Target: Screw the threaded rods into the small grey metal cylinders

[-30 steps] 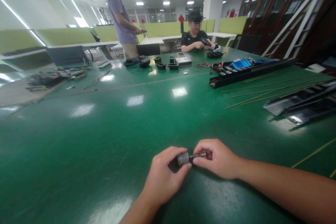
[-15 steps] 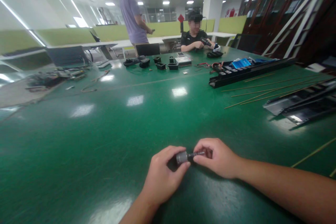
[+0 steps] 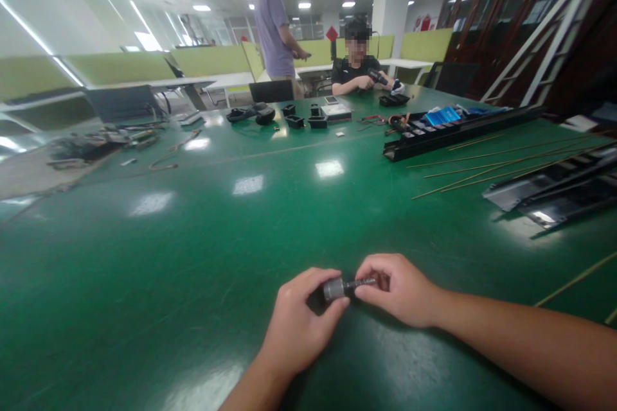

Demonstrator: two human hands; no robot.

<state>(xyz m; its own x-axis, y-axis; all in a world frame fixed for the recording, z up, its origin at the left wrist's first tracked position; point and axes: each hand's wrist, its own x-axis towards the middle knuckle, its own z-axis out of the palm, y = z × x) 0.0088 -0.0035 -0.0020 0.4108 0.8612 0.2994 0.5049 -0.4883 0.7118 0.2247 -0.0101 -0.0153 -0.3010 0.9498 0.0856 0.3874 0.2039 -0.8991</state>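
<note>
Low in the head view, my left hand [image 3: 301,321] grips a short grey cylinder [image 3: 333,289] between thumb and fingers. From the cylinder's right end sticks out a thin dark rod [image 3: 361,282] with a ridged surface, looking like a drill bit. My right hand [image 3: 393,289] is closed around this rod, its thumb below and fingertips above. Both hands are close together, just over the green table [image 3: 202,270]. The fingers hide the cylinder's left end in part.
Black trays [image 3: 554,186], thin rods [image 3: 463,186] and a long black channel [image 3: 434,141] with a blue item lie to the right. Several small black boxes [image 3: 295,121] stand at the back. Across the table a person [image 3: 359,70] sits; another person [image 3: 274,26] stands behind.
My hands and the part between them look unmoved. The standing person in the background has shifted to the right.
</note>
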